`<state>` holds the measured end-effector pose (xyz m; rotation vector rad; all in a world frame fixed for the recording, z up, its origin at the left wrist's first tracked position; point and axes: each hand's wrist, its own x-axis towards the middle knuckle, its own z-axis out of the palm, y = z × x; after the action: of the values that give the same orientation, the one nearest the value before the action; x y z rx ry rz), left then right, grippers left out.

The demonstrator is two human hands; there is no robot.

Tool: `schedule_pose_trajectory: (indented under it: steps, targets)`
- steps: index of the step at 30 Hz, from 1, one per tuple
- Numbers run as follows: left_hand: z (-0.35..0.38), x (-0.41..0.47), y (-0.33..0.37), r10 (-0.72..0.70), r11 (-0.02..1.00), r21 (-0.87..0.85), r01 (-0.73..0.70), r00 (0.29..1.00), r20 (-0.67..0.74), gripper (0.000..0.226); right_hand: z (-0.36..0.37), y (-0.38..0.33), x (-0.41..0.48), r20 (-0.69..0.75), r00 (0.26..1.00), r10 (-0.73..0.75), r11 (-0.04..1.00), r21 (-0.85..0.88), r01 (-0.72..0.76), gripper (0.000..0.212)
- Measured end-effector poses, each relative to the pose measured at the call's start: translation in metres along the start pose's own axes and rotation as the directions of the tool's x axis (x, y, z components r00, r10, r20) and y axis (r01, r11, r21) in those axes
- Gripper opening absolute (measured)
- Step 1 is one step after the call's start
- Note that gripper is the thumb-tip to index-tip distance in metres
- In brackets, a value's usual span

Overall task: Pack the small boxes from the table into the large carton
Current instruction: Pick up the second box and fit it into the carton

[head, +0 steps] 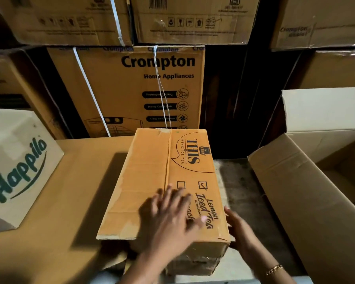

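iced tea box [152, 181]: frame centre, long axis running 12 to 6, closed, top flaps meeting at a centre seam. Orange-brown corrugated card, creased, near end face crumpled. Print on the right half reads "THIS premix ice tea" and "Lemon Iced Tea", with one checkbox ticked

left hand [168, 218]: flat on the box top near its 6 o'clock end, fingers spread and straight, blurred

right hand [239, 228]: against the box's right wall at about 4 o'clock, fingers loosely extended and slightly apart, touching the card. Gold bracelet [274, 269] on the wrist

surface: box lies across two zones, a brown card-covered table top [59, 201] at its 9 o'clock and a rough grey surface [234, 181] at its 3 o'clock. Can't tell if the box rests fully or is partly raised

large carton [291, 193]: 3 o'clock of the box, near but apart. Open, plain tan card, flaps standing up. Inside is mostly hidden, contents can't tell

Happilo box [19, 160]: 9 o'clock, on the table top, pale card, green logo, closed

room: dim. Wall of stacked Crompton cartons [131, 89] at 12 o'clock, brown card with white straps [90, 89]
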<state>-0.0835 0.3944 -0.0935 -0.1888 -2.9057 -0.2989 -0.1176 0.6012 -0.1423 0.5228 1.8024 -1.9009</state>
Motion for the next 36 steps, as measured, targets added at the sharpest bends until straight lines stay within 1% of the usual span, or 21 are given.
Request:
schedule_pose_trajectory:
  steps: [2,4,5,7,8,9,10,11,13,14,16,17,19,21,22,25,27,29,31,34,36]
  targets:
    - [-0.011,-0.006,-0.060,-0.200,0.978,-0.082,0.191,0.973,-0.119,0.073,0.007,-0.014,-0.002,-0.064,0.994,-0.092,0.994,-0.069,0.088,0.036]
    - [-0.020,-0.020,-0.105,-0.465,0.860,-0.336,0.385,0.861,-0.205,0.084,0.014,-0.026,-0.008,-0.087,0.985,-0.146,0.984,-0.120,0.135,0.036]
    - [-0.019,-0.028,-0.121,-0.608,0.707,-0.552,0.442,0.779,-0.156,0.092,0.016,-0.028,-0.007,-0.088,0.983,-0.158,0.979,-0.144,0.145,0.044]
    - [-0.021,-0.042,-0.130,-0.802,0.171,-0.890,0.423,0.584,0.123,0.100,0.012,-0.024,0.005,-0.107,0.978,-0.178,0.970,-0.184,0.156,0.073]
    - [-0.017,-0.046,-0.126,-0.788,-0.094,-0.922,0.376,0.538,0.300,0.103,0.006,-0.018,0.015,-0.108,0.978,-0.177,0.968,-0.197,0.153,0.087]
    - [-0.013,-0.052,-0.120,-0.730,-0.287,-0.893,0.346,0.525,0.438,0.105,0.008,-0.016,0.016,-0.115,0.978,-0.174,0.966,-0.212,0.147,0.094]
    - [-0.006,-0.057,-0.114,-0.662,-0.408,-0.852,0.329,0.536,0.524,0.110,0.013,-0.016,0.015,-0.113,0.976,-0.188,0.962,-0.223,0.160,0.091]
    - [0.000,-0.060,-0.106,-0.603,-0.458,-0.825,0.332,0.566,0.562,0.116,0.022,-0.018,0.006,-0.114,0.973,-0.201,0.960,-0.219,0.173,0.075]
    - [0.005,-0.061,-0.088,-0.580,-0.404,-0.836,0.372,0.602,0.549,0.135,0.041,-0.027,-0.016,-0.166,0.964,-0.209,0.962,-0.210,0.173,0.029]
    - [0.002,-0.058,-0.081,-0.557,-0.352,-0.840,0.412,0.629,0.542,0.131,0.044,-0.027,-0.017,-0.188,0.961,-0.203,0.969,-0.183,0.168,0.023]
    - [-0.003,-0.050,-0.072,-0.458,-0.291,-0.825,0.484,0.687,0.564,0.093,0.051,-0.027,-0.024,-0.190,0.962,-0.196,0.969,-0.185,0.161,0.030]
    - [-0.002,-0.048,-0.067,-0.384,-0.253,-0.810,0.530,0.713,0.587,0.083,0.054,-0.027,-0.025,-0.175,0.963,-0.204,0.963,-0.214,0.165,0.041]
    - [-0.008,-0.044,-0.050,-0.188,-0.068,-0.768,0.636,0.748,0.636,0.082,0.056,-0.022,-0.020,-0.159,0.959,-0.232,0.938,-0.297,0.178,0.066]
    - [-0.014,-0.045,-0.037,-0.075,0.114,-0.732,0.671,0.741,0.668,0.079,0.054,-0.017,-0.017,-0.174,0.946,-0.272,0.917,-0.345,0.201,0.076]
    - [-0.017,-0.045,-0.034,-0.055,0.157,-0.721,0.675,0.735,0.676,0.075,0.054,-0.017,-0.017,-0.187,0.944,-0.272,0.921,-0.335,0.199,0.077]
    - [-0.022,-0.038,-0.032,-0.018,0.138,-0.771,0.622,0.780,0.626,0.060,0.050,-0.014,-0.019,-0.193,0.946,-0.259,0.947,-0.244,0.210,0.076]
    - [-0.026,-0.030,-0.030,0.006,0.140,-0.817,0.560,0.824,0.566,0.064,0.048,-0.015,-0.024,-0.167,0.951,-0.262,0.952,-0.208,0.226,0.067]
    - [-0.032,-0.023,-0.026,0.012,0.204,-0.830,0.519,0.847,0.532,0.054,0.045,-0.017,-0.026,-0.162,0.955,-0.247,0.960,-0.171,0.220,0.052]
    - [-0.033,-0.014,-0.018,0.007,0.261,-0.818,0.512,0.847,0.532,0.054,0.037,-0.016,-0.030,-0.157,0.958,-0.239,0.968,-0.116,0.222,0.051]
    - [-0.039,-0.008,0.007,-0.037,0.439,-0.741,0.509,0.834,0.551,0.059,0.018,-0.005,-0.035,-0.134,0.967,-0.218,0.976,-0.014,0.218,0.085]
    - [-0.044,-0.008,0.032,-0.046,0.637,-0.612,0.469,0.815,0.577,0.065,0.001,0.010,-0.036,-0.107,0.986,-0.124,0.983,0.120,0.137,0.081]
